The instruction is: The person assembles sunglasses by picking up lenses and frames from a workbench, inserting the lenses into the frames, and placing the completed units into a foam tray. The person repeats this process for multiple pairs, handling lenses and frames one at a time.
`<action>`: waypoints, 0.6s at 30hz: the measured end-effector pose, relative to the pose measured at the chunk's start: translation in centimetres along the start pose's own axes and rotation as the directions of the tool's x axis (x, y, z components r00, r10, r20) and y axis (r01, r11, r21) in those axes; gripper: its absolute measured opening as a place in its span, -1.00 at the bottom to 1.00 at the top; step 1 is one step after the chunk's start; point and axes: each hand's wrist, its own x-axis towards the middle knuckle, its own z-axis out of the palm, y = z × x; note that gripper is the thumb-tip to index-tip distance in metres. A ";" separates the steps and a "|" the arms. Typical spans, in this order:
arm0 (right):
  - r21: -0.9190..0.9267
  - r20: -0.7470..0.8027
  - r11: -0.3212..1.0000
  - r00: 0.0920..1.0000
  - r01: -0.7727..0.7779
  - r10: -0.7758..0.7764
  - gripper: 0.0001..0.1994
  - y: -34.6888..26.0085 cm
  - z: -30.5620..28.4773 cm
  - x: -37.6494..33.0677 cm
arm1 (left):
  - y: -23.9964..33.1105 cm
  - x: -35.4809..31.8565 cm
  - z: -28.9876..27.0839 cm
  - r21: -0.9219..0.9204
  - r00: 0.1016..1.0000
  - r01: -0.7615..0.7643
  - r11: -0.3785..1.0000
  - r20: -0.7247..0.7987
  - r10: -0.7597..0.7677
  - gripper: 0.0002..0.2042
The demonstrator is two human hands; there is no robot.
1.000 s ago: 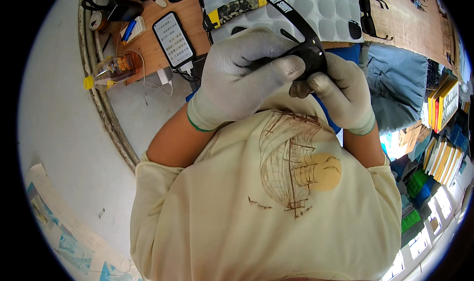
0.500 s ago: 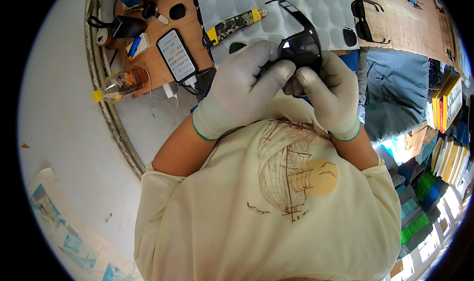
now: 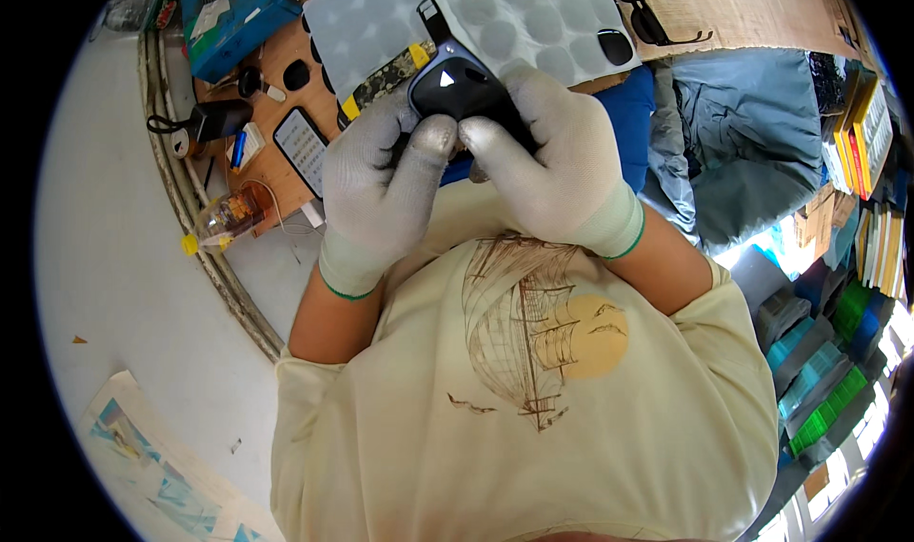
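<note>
And here are the dark sunglasses, up in the air in both gloved hands, seemingly over the near edge of the desk. Left hand has its fingers closed on one side, right hand grips the other, thumbs almost meeting at the lower rim! They look light, I'd say, the frame stiff plastic with a little spring in it, the lens slick and easily scratched or smudged. Best hold? The rim or the sturdy hinge corner, clear of that lens. And what a shine: glossy black, one bright reflection, a bluish-grey sheen along the frame, one arm jutting away toward the desk's far edge. Gloves hide the rest.
</note>
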 end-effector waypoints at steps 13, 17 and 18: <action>-0.323 0.208 0.937 0.976 0.135 -0.068 -0.65 4.7 -8.2 1.7 | -1.7 5.9 1.6 -0.227 0.985 -0.083 0.970 0.128 0.114 -0.72; -0.757 -0.376 0.504 0.908 -0.416 0.185 -0.47 13.1 -17.5 8.2 | -3.5 6.9 1.6 -0.213 0.992 0.043 0.976 0.122 -0.017 -0.72; -0.780 -0.388 0.448 0.899 -0.437 0.201 -0.38 15.7 -19.2 9.6 | -3.4 7.1 2.1 -0.205 0.989 0.058 0.977 0.144 -0.028 -0.72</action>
